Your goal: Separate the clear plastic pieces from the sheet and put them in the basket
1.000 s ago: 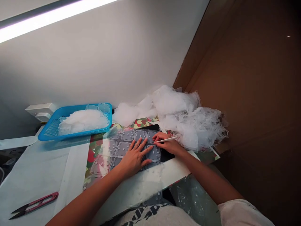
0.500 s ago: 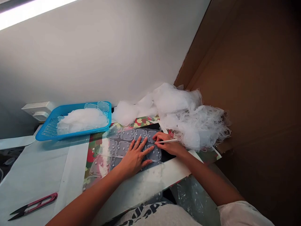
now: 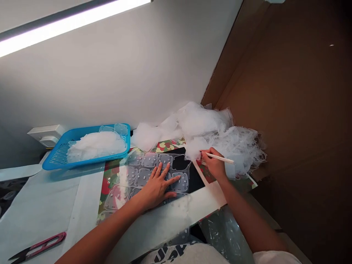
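A clear plastic sheet of rounded square pieces (image 3: 143, 175) lies on a black and camouflage-patterned mat. My left hand (image 3: 158, 185) rests flat on it with fingers spread. One cell at the sheet's far right corner (image 3: 180, 162) is an empty hole showing black. My right hand (image 3: 213, 164) is closed around a thin white stick (image 3: 220, 158) and has lifted off the sheet to the edge of a heap of white plastic scrap (image 3: 220, 137). Whether its fingers also pinch a clear piece, I cannot tell.
A blue basket (image 3: 63, 152) holding clear pieces stands at the back left, beside a white wall socket (image 3: 46, 134). Pink thread snips (image 3: 38, 249) lie at the front left. A cardboard wall (image 3: 288, 110) closes off the right side.
My right hand left the sheet and moved right and back to the scrap heap, with the stick. A hole now shows where it was working. My left hand stayed put.
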Available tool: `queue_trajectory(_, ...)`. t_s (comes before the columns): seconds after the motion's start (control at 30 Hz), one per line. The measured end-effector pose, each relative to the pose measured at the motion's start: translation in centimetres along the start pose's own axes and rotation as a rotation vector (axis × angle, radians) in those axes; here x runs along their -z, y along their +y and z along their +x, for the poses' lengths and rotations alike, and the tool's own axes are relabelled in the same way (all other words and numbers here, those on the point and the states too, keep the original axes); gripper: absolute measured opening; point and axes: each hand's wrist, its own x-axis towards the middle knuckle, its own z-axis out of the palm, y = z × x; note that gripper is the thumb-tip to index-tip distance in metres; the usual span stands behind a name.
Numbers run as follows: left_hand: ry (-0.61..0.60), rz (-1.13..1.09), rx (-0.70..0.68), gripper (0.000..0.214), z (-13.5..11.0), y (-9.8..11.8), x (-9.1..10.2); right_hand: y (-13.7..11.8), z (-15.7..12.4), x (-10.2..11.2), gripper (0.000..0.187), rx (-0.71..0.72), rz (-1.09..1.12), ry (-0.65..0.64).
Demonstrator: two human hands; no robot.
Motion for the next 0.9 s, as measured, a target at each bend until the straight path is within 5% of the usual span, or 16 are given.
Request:
queue_trajectory(0.13, 0.082, -0.352, 0.192, 0.058, 3.9, -0.8, 1.8, -1.8, -1.4, 0.1, 0.023, -0.015, 0.150, -0.117)
queue_trajectory(0.3, 0.007, -0.972, 0.420, 0.057, 8.5, -1.1, 2.1, -4.0, -2.7, -1.2, 0.019, 0.053, 0.243, -0.527)
queue_trajectory(0.43, 0.087, -0.965, 0.361, 0.037, 8.6, -0.7, 1.0, -3.3, -0.9, -2.0, 0.026, -0.145, 0.479, -0.480)
queue_trajectory(0.57, 0.167, -0.910, 0.333, 0.031, 7.9, -0.5, 0.5, -2.2, 0.8, -2.9, 0.032, -0.305, 0.571, -0.639)
queue_trajectory(0.7, 0.221, -0.843, 0.326, 0.027, 7.8, -0.4, 0.3, -1.8, 1.2, -4.1, 0.035, -0.270, 0.465, -0.646)
queue_trajectory(0.9, 0.313, -0.807, 0.283, 0.023, 5.9, 0.5, 0.8, -0.5, 2.4, -4.9, 0.030, -0.129, 0.130, -0.412)
